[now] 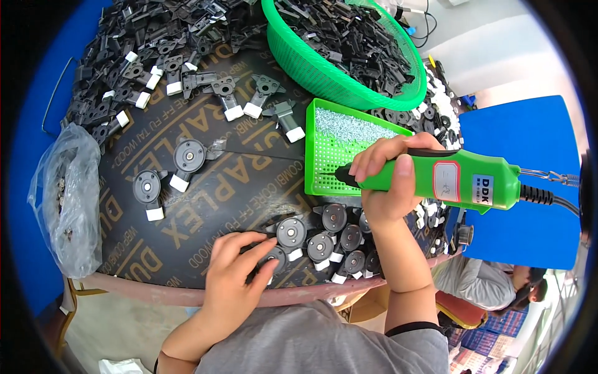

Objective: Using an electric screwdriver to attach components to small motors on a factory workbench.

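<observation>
My right hand is wrapped round a green electric screwdriver, whose dark tip points left over a green perforated tray of small silvery screws. Near the table's front edge, the thumb and fingers of my left hand close on a black part with a round disc, partly hidden by them. Just right of it lie several similar disc parts with white ends, among them one disc part. Two more, a nearer disc part and a farther disc part, lie to the left.
A green basket heaped with black parts stands at the back. Loose black parts with white ends pile up at the far left. A clear plastic bag sits at the left edge. Beyond the table's right side another person is visible.
</observation>
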